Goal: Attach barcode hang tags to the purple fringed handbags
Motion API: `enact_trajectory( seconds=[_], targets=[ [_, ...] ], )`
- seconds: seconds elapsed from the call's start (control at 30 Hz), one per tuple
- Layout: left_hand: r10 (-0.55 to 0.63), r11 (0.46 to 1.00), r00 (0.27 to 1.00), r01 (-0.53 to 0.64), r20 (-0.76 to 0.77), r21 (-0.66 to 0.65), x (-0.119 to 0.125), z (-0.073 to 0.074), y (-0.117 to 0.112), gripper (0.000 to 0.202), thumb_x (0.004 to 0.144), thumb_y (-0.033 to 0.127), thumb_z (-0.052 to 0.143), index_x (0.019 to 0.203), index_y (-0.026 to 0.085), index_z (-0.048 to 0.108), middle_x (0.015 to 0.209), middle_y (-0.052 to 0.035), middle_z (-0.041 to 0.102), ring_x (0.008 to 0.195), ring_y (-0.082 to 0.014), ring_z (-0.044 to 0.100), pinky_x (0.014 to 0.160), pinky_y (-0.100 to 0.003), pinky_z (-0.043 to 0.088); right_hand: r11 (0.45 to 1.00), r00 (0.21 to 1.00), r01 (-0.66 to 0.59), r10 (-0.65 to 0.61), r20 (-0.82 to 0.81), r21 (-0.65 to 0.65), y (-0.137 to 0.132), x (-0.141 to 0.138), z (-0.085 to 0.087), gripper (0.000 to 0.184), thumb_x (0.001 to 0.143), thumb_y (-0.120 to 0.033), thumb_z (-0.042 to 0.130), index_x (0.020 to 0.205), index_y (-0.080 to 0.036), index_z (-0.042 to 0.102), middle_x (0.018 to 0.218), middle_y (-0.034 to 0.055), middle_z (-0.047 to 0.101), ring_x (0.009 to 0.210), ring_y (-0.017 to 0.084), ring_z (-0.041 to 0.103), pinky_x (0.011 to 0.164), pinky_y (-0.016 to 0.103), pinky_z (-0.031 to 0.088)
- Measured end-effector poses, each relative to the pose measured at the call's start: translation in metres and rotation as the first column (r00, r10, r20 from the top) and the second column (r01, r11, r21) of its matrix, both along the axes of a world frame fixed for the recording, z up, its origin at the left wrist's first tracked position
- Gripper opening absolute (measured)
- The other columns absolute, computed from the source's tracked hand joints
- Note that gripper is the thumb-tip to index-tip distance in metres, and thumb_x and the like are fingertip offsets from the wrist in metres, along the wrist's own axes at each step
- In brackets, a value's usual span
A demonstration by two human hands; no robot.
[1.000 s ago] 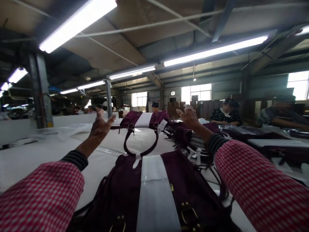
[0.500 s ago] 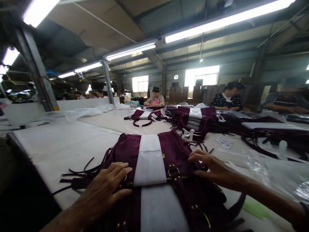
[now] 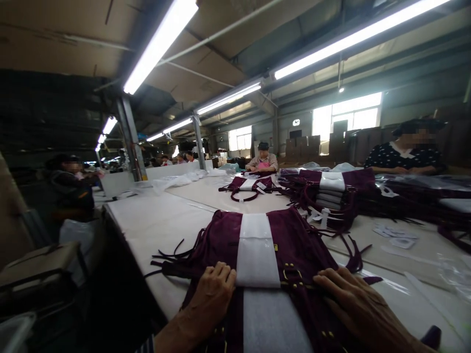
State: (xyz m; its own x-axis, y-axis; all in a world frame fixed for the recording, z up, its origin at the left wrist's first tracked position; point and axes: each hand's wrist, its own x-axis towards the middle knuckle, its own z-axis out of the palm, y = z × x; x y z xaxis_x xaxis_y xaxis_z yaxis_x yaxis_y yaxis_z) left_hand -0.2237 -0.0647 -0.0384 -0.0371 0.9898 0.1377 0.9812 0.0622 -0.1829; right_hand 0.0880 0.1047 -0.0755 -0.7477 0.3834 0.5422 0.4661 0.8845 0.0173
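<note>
White bench [image 3: 162,230]: fringed burgundy suede handbag [image 3: 217,240] lies flat at the near edge, white strip [image 3: 256,250] across it. Your left grip [image 3: 213,294] and right grip [image 3: 362,306] rest wide open on it, holding nothing. Risk: dragging could snag the loose fringe [image 3: 172,257] or shift the strip.

The left hand [image 3: 211,304] and right hand [image 3: 353,299] lie on a fringed bag [image 3: 298,245] on the table [image 3: 158,245]. Ahead of the fingers [image 3: 224,277] lies another bag [image 3: 246,187]; ahead-right, a bag stack [image 3: 331,189]; farther right, tags [image 3: 395,234].
</note>
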Motion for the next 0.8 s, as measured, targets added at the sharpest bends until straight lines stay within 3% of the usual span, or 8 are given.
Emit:
enact_trajectory(
  seconds=[0.17,0.23,0.33,0.4,0.5,0.63,0.7,0.8],
  targets=[
    [0.023,1.0,1.0,-0.023,-0.017,0.01,0.003,0.003,0.003,0.045,0.077,-0.003,0.046,0.116,0.013,0.062,0.112,-0.0132,0.068,0.103,-0.033,0.061,0.085,-0.049,0.053,0.999,0.997,0.035,-0.037,0.071,0.036,0.004,-0.006,0.01,0.029,0.08,-0.005,0.052,0.097,-0.026,0.064,0.094,0.0032,0.068,0.081,0.024,0.065,0.066,0.033,0.052],
    [0.025,0.999,0.999,-0.024,-0.025,0.038,0.004,0.006,0.005,0.07,0.069,-0.006,0.047,0.135,0.016,0.051,0.128,-0.0137,0.063,0.109,-0.034,0.059,0.085,-0.05,0.053,0.997,0.991,0.057,-0.063,0.116,0.059,0.005,-0.009,0.022,0.026,0.081,-0.004,0.052,0.092,-0.025,0.063,0.09,0.0029,0.067,0.079,0.023,0.065,0.064,0.032,0.049],
    [-0.017,0.992,0.999,0.021,-0.032,0.125,0.009,0.012,0.007,0.095,0.064,-0.008,0.05,0.151,0.026,0.03,0.158,-0.0106,0.037,0.134,-0.0359,0.042,0.097,-0.052,0.047,0.994,0.984,0.086,-0.096,0.149,0.071,0.003,-0.013,0.052,0.019,0.086,-0.007,0.053,0.087,-0.023,0.063,0.086,0.0021,0.066,0.077,0.021,0.065,0.065,0.031,0.045],
    [-0.081,0.981,0.997,0.078,0.009,0.177,0.014,0.018,0.011,0.091,0.069,-0.001,0.055,0.152,0.028,0.029,0.162,-0.0086,0.031,0.142,-0.0332,0.033,0.104,-0.05,0.042,0.991,0.982,0.111,-0.122,0.141,0.079,0.001,-0.018,0.077,0.016,0.09,-0.01,0.054,0.086,-0.022,0.064,0.087,0.0022,0.067,0.08,0.021,0.066,0.068,0.031,0.042],
    [-0.143,0.975,0.987,0.128,0.069,0.182,0.023,0.029,0.022,0.082,0.076,0.016,0.064,0.15,0.026,0.031,0.156,-0.0087,0.042,0.138,-0.0287,0.04,0.106,-0.043,0.042,0.984,0.982,0.138,-0.151,0.117,0.112,0.001,-0.029,0.112,0.011,0.09,-0.016,0.058,0.088,-0.021,0.067,0.092,0.003,0.07,0.089,0.023,0.066,0.072,0.031,0.04],
    [-0.094,0.982,0.994,0.083,0.054,0.167,0.027,0.046,0.044,0.044,0.089,0.02,0.055,0.133,0.021,0.053,0.118,-0.0088,0.069,0.107,-0.028,0.063,0.089,-0.039,0.048,0.981,0.984,0.149,-0.159,0.08,0.121,0.007,-0.043,0.146,0.013,0.093,-0.023,0.058,0.095,-0.023,0.071,0.098,0.0019,0.072,0.089,0.02,0.067,0.07,0.03,0.036],
    [-0.042,0.982,0.997,0.031,0.059,0.184,0.023,0.059,0.053,0.029,0.095,0.019,0.045,0.119,0.02,0.06,0.099,-0.0083,0.072,0.092,-0.0264,0.067,0.077,-0.035,0.047,0.979,0.986,0.152,-0.159,0.048,0.135,0.011,-0.05,0.16,0.016,0.094,-0.026,0.057,0.098,-0.024,0.072,0.103,0.0015,0.072,0.089,0.02,0.067,0.069,0.031,0.036],
    [0.027,0.969,0.997,-0.042,0.067,0.243,0.012,0.089,0.058,0.025,0.097,0.021,0.042,0.112,0.021,0.062,0.092,-0.0076,0.072,0.085,-0.0258,0.068,0.07,-0.031,0.042,0.973,0.984,0.176,-0.174,-0.031,0.152,0.017,-0.062,0.181,0.02,0.095,-0.027,0.055,0.104,-0.024,0.073,0.107,0.0029,0.072,0.093,0.021,0.066,0.072,0.032,0.036]
  ],
)
